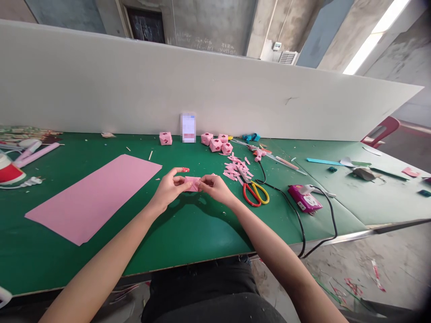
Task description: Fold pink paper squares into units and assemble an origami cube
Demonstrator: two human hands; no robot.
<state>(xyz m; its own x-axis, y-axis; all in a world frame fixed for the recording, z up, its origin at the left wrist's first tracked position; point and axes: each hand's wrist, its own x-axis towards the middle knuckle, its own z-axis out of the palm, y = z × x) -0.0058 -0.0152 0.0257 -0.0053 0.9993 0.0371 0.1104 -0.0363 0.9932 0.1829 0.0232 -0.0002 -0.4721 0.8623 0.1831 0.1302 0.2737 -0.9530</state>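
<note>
and here's the small pink piece (192, 185), held up over the green tabletop (202, 242), its visible part running side to side, 1 end toward each hand; fingers cover those ends, so its full length can't be told. the left hand (170, 186) is nearly closed, thumb and fingers pinching the left end, while the right hand (216, 187) pinches the other just as tightly. over on the left, the big pink sheet (96, 197) slants from near left to far right, its far corner near the left hand. to the right, the scissors (247, 180) lie beside the pink scraps (237, 165), handles toward the near edge. beyond the hands, green surface stretches to the upright screen (188, 129) at the white board (215, 89); more runs between the forearms to the near edge.
</note>
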